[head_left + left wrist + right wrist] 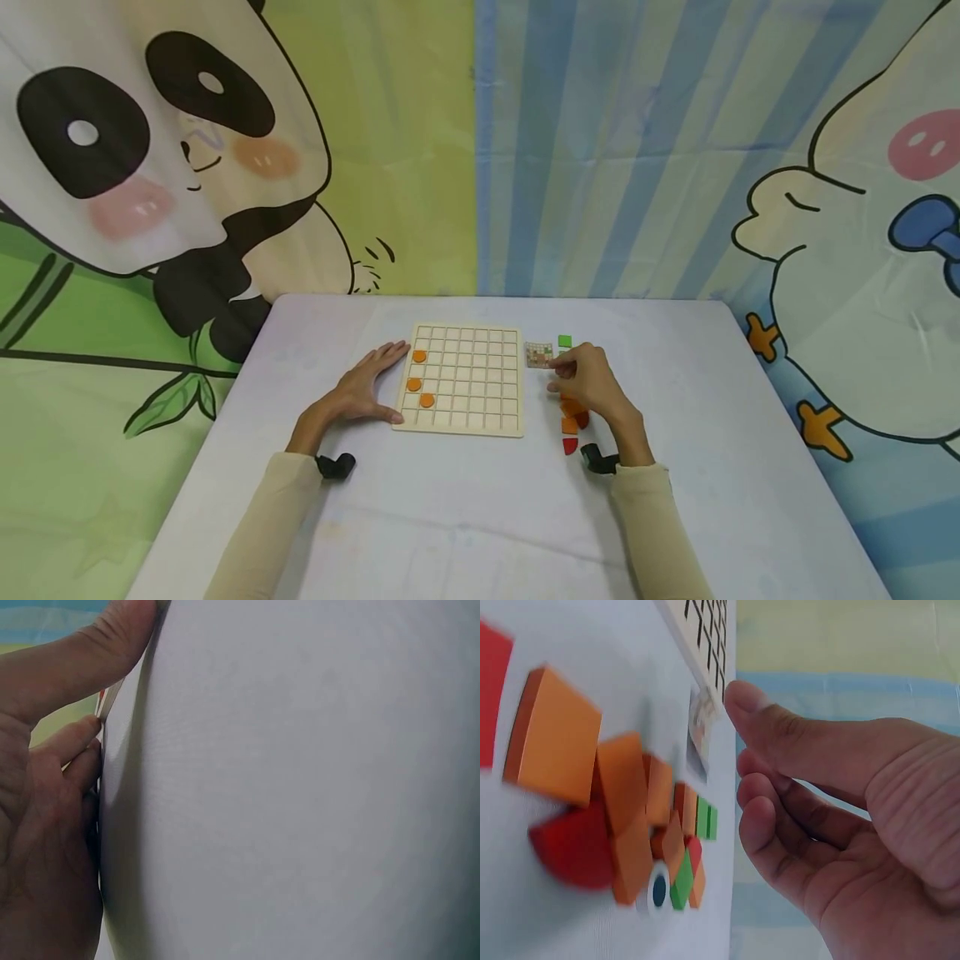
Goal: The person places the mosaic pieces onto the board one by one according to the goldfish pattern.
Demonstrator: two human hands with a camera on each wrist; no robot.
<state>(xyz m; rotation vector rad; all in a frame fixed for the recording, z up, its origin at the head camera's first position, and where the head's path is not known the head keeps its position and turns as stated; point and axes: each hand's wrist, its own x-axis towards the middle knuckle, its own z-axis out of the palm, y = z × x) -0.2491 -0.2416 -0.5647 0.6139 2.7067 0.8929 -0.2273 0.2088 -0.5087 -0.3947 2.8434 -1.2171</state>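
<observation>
A pale wooden grid board point(472, 421) lies on the table, with three orange discs point(419, 356) near its left side. My left hand point(360, 387) is spread beside the board, fingertips at its left edge and thumb at the near left corner. To the right of the board is a small printed card point(537, 354). Above the table, close to the card's right edge, is my right hand point(588, 379), fingers loosely bent. In the right wrist view nothing shows between the thumb point(780, 731) and fingers; the index finger is mostly hidden.
Under and beside the right hand lie several loose pieces: orange squares point(559, 739), a red rounded piece point(574, 847), green pieces point(682, 881) and a white piece with a dark spot point(658, 889). The white table point(465, 508) meets a cartoon-printed backdrop point(615, 167) behind.
</observation>
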